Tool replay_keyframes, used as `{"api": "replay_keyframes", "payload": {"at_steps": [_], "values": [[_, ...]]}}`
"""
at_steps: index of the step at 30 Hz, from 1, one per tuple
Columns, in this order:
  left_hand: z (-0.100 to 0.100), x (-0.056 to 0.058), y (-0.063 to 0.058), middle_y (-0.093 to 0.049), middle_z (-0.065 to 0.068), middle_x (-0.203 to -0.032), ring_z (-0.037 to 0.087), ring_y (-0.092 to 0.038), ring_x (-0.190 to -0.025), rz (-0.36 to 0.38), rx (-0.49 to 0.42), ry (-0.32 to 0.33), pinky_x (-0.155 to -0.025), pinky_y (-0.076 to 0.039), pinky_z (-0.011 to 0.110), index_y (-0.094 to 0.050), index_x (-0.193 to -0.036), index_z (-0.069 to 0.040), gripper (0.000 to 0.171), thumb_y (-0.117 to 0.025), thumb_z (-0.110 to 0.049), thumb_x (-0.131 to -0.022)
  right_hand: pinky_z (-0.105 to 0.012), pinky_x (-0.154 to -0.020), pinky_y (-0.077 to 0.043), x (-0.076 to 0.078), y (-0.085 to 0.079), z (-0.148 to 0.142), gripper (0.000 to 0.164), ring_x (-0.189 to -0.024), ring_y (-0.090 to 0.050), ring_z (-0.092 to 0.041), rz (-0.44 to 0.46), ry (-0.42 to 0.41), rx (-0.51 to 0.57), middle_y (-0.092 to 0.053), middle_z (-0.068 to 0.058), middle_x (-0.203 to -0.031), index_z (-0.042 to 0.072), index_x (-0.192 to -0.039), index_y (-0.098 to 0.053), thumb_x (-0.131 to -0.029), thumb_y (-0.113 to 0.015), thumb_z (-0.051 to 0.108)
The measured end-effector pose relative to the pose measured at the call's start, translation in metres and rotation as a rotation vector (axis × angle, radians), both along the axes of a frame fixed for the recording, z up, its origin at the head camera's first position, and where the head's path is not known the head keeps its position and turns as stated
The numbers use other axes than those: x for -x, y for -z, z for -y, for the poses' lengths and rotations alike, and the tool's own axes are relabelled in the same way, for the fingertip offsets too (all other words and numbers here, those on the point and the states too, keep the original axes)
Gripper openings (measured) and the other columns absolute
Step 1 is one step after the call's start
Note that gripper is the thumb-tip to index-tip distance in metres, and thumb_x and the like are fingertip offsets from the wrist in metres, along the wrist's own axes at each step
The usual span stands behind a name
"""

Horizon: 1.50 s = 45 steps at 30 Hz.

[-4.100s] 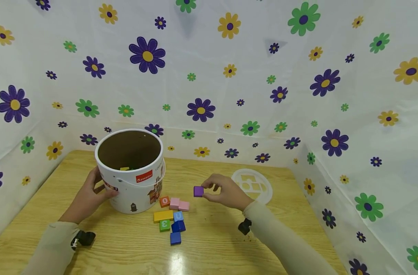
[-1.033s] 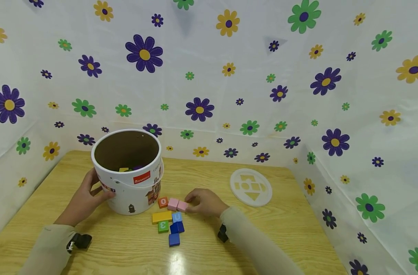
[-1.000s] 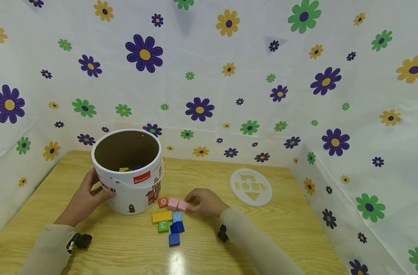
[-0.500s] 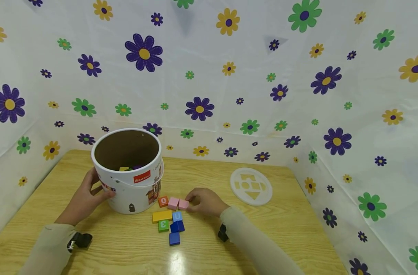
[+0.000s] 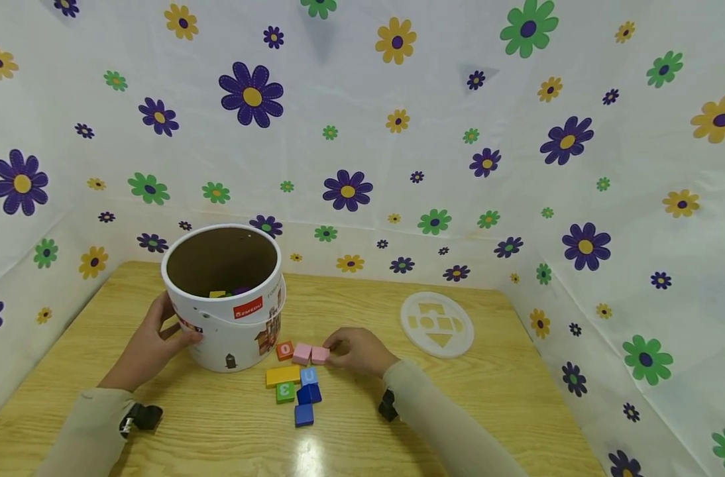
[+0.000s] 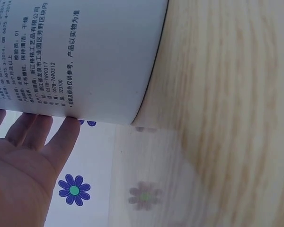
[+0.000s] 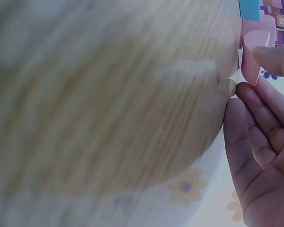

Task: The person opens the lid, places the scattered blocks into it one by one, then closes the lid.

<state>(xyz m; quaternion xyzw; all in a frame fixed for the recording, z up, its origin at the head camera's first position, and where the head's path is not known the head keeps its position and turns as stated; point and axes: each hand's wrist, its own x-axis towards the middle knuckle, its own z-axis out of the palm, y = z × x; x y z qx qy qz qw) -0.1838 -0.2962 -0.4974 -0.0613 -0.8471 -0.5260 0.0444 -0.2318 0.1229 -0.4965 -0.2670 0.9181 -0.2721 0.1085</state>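
Note:
In the head view my left hand point(image 5: 148, 341) holds the side of a white printed bucket point(image 5: 234, 341), thumb on its near wall. The left wrist view shows fingertips against the bucket wall point(image 6: 104, 61). Colourful blocks point(image 5: 217, 293) lie inside. My right hand point(image 5: 359, 351) pinches a pink block point(image 5: 320, 356) at the right end of the block group. A second pink block point(image 5: 301, 353) sits to its left, with a narrow gap between them. In the right wrist view the thumb presses the curved pink block point(image 7: 252, 54), other fingertips close beneath it.
Left of the pink blocks is an orange block point(image 5: 284, 350). Nearer are a yellow block point(image 5: 282, 376), a light blue block point(image 5: 309, 376), a green block point(image 5: 285, 392) and dark blue blocks point(image 5: 304, 415). A round white lid with cut-outs point(image 5: 437, 348) lies at the right. Flowered sheets point(image 5: 410, 79) enclose the table.
The purple block has left my right hand, and purple now shows inside the bucket. That hand moved to the pink blocks; the right one has shifted slightly rightward. My left hand stays at the bucket.

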Motion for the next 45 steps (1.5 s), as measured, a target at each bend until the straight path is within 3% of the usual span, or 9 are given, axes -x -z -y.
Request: {"api": "replay_keyframes", "payload": {"at_steps": [9, 15, 19, 23, 28, 32, 37, 45], "values": [[0.001, -0.001, 0.001, -0.021, 0.025, -0.165, 0.054, -0.026, -0.146, -0.007, -0.013, 0.004, -0.109, -0.035, 0.077, 0.000, -0.167, -0.019, 0.106, -0.077, -0.027, -0.095, -0.036, -0.102, -0.056, 0.002, 0.005, -0.001, 0.019, -0.101, -0.065, -0.006, 0.012, 0.011, 0.038, -0.073, 0.010, -0.108, 0.019, -0.109, -0.076, -0.092, -0.080, 0.028], [0.001, -0.003, 0.002, -0.020, 0.025, -0.165, 0.054, -0.025, -0.146, -0.002, -0.023, 0.003, -0.108, -0.034, 0.078, 0.000, -0.167, -0.018, 0.106, -0.077, -0.027, -0.096, -0.034, -0.095, -0.059, 0.009, 0.002, -0.006, 0.019, -0.106, -0.067, -0.014, 0.012, 0.044, 0.168, -0.072, 0.004, -0.112, 0.015, -0.113, -0.075, -0.096, -0.075, 0.023], [0.002, -0.004, 0.003, -0.019, 0.025, -0.166, 0.054, -0.024, -0.146, 0.005, -0.023, -0.002, -0.108, -0.034, 0.078, 0.001, -0.167, -0.019, 0.106, -0.076, -0.027, -0.096, -0.028, -0.085, -0.063, 0.020, -0.022, -0.005, 0.022, -0.109, -0.067, -0.025, -0.121, 0.088, 0.299, -0.070, -0.003, -0.115, 0.010, -0.119, -0.073, -0.097, -0.073, 0.017], [0.004, -0.005, 0.003, -0.019, 0.026, -0.166, 0.054, -0.024, -0.146, 0.012, -0.022, -0.006, -0.108, -0.034, 0.078, 0.002, -0.167, -0.018, 0.106, -0.076, -0.028, -0.096, -0.029, -0.081, -0.064, 0.031, -0.060, 0.009, 0.025, -0.107, -0.066, -0.027, -0.262, 0.081, 0.428, -0.069, -0.009, -0.115, 0.007, -0.120, -0.072, -0.096, -0.074, 0.013], [0.004, -0.005, 0.003, -0.020, 0.025, -0.166, 0.054, -0.025, -0.146, 0.012, -0.021, -0.006, -0.109, -0.034, 0.078, 0.001, -0.167, -0.020, 0.107, -0.077, -0.028, -0.095, -0.036, -0.085, -0.065, 0.035, -0.107, 0.039, 0.026, -0.109, -0.066, -0.028, -0.332, 0.016, 0.507, -0.069, -0.008, -0.116, 0.005, -0.122, -0.071, -0.096, -0.074, 0.011], [0.003, -0.003, 0.003, -0.020, 0.025, -0.166, 0.054, -0.024, -0.146, 0.006, -0.026, -0.002, -0.110, -0.033, 0.078, 0.000, -0.168, -0.020, 0.107, -0.078, -0.029, -0.095, -0.032, -0.087, -0.064, 0.037, -0.132, 0.067, 0.027, -0.110, -0.065, -0.028, -0.360, -0.042, 0.509, -0.069, -0.007, -0.118, 0.005, -0.123, -0.071, -0.097, -0.072, 0.012], [0.001, -0.002, 0.001, -0.020, 0.024, -0.166, 0.053, -0.024, -0.147, 0.004, -0.025, 0.001, -0.111, -0.032, 0.077, 0.000, -0.168, -0.021, 0.108, -0.078, -0.031, -0.094, -0.023, -0.090, -0.060, 0.035, -0.149, 0.098, 0.027, -0.109, -0.064, -0.022, -0.380, -0.098, 0.447, -0.069, -0.005, -0.119, 0.007, -0.124, -0.071, -0.098, -0.071, 0.017], [0.001, -0.001, 0.001, -0.022, 0.025, -0.165, 0.053, -0.024, -0.147, -0.004, -0.020, 0.000, -0.111, -0.032, 0.078, -0.001, -0.167, -0.017, 0.109, -0.079, -0.035, -0.093, -0.023, -0.092, -0.059, 0.033, -0.150, 0.125, 0.030, -0.102, -0.062, -0.014, -0.438, -0.115, 0.340, -0.070, -0.002, -0.121, 0.009, -0.127, -0.072, -0.099, -0.072, 0.020]]}}
